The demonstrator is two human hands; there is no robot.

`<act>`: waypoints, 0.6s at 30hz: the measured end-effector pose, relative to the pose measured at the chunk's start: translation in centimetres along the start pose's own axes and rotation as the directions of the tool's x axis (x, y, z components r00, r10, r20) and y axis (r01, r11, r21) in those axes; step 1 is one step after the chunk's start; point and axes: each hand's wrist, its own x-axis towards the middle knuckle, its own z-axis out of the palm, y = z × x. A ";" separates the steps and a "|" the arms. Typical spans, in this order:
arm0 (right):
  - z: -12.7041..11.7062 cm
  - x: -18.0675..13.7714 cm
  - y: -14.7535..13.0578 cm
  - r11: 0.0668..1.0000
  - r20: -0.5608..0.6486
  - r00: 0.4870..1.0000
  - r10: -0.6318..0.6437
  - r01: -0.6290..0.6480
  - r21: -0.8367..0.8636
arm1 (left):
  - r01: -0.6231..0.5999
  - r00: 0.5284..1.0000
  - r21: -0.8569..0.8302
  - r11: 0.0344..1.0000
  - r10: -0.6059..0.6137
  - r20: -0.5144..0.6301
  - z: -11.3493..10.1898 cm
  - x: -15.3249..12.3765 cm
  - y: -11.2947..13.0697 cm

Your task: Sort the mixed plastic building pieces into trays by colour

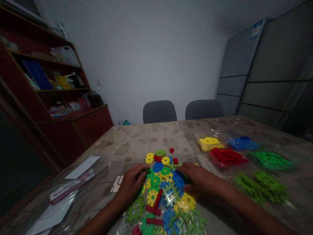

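Note:
A heap of plastic interlocking pieces (163,192) in yellow, blue, green and red lies on the table in front of me. My left hand (132,184) rests on the heap's left edge with its fingers curled onto the pieces. My right hand (199,179) lies on the heap's right side, fingers bent over blue and green pieces. Whether either hand grips a piece is hidden. A green square lattice piece (171,194) sits between the two hands.
Clear trays to the right hold sorted yellow (209,142), blue (242,143), red (227,156) and green (270,160) pieces; more green pieces (260,187) lie nearer. A plastic bag with papers (66,192) lies left. Two grey chairs (159,111) stand behind the table; a red shelf unit (49,98) at left.

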 end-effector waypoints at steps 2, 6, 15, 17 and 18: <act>0.5 0.3 -0.6 1.000 -0.003 1.000 0.008 -0.008 -0.014 | 0.001 1.000 -0.001 1.000 -0.001 0.004 0.0 0.0 0.0; 0.9 0.8 -0.7 1.000 -0.037 0.999 -0.019 0.020 0.012 | 0.005 1.000 -0.004 1.000 -0.005 0.010 -0.1 0.1 0.2; 1.2 1.7 1.5 0.997 -0.093 0.995 -0.045 0.050 0.057 | -0.055 0.999 0.025 0.998 0.054 0.002 0.0 -0.2 0.3; 1.6 1.7 1.5 0.994 -0.113 0.993 -0.039 0.050 0.094 | -0.085 0.996 0.032 0.996 0.085 0.007 0.0 -0.2 0.4; 1.9 1.8 1.5 0.993 -0.121 0.992 -0.033 0.046 0.111 | -0.097 0.995 0.036 0.995 0.097 0.009 0.0 -0.2 0.4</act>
